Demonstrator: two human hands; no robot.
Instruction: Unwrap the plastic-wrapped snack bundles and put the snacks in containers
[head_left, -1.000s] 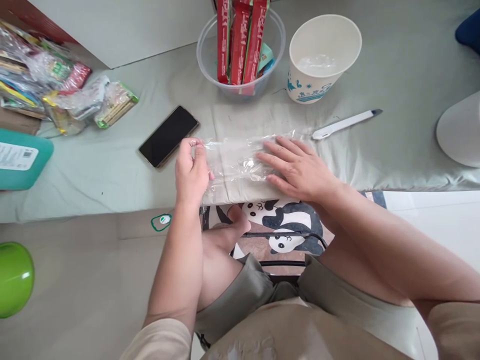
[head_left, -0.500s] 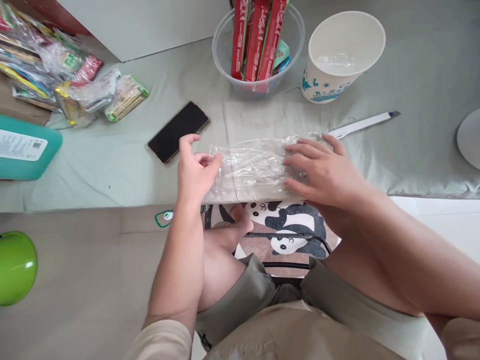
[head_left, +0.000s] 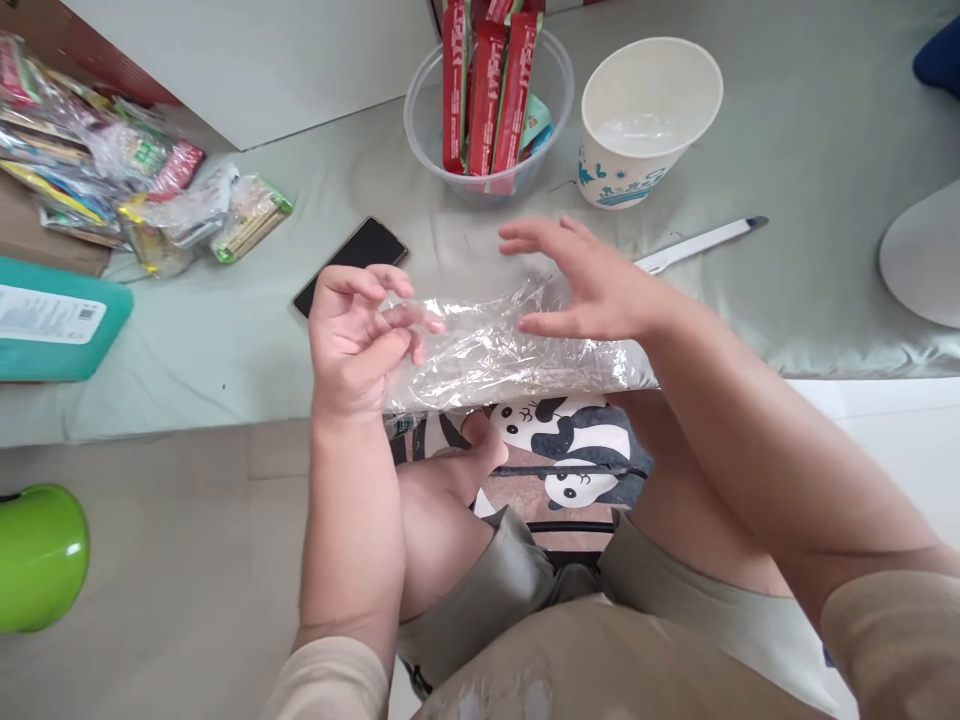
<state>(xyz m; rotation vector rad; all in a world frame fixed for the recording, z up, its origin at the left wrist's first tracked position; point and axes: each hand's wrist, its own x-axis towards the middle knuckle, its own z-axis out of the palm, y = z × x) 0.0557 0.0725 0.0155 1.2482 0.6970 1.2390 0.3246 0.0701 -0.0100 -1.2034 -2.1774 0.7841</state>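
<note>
A crinkled clear plastic bag (head_left: 480,355) lies along the front edge of the cloth-covered table. At its left end is my left hand (head_left: 356,340), palm turned up, with the thumb and curled fingers closed on the plastic; part of the grip is hidden. Over the bag's right half my right hand (head_left: 589,280) is open, thumb and fingers spread, holding nothing. A dark phone (head_left: 364,250) lies just behind my left hand, partly covered by it. To the right of my right hand rests a white craft knife (head_left: 697,245) with a dark tip.
A clear bowl (head_left: 420,135) with several red packets and a paper cup (head_left: 600,185) with clear plastic inside stand at the back. Wrapped sticks (head_left: 251,215) and a teal container (head_left: 67,320) are at left. A white round object (head_left: 922,255) stands right; a green bin (head_left: 41,560) is below.
My right hand has lifted off the bag and moved up and left, fingers spread. My left hand has turned palm up and shifted left. The plastic looks more bunched.
</note>
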